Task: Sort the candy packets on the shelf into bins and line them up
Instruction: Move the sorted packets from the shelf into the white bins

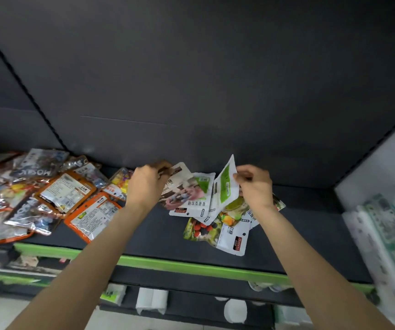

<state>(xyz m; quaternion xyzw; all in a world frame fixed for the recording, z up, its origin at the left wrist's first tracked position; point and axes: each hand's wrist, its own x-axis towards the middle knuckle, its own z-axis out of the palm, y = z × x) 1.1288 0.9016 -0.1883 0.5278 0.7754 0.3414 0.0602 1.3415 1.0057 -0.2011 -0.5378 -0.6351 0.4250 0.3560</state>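
Dark shelf (144,236) with green front edge carries all packets. Right hand (254,186) pinches the top corner of a green-and-white packet (225,189), which stands tilted up off the shelf. Left hand (147,184) has fingers curled on the upper edge of a brown-and-white packet (180,186); exact grip is blurred, probably a pinch. Both packets sit between the hands, overlapping a white packet (197,198). A fruit-print packet (218,231) lies flat nearer the shelf's front edge. An orange and foil packet pile (49,196) covers the shelf's left end.
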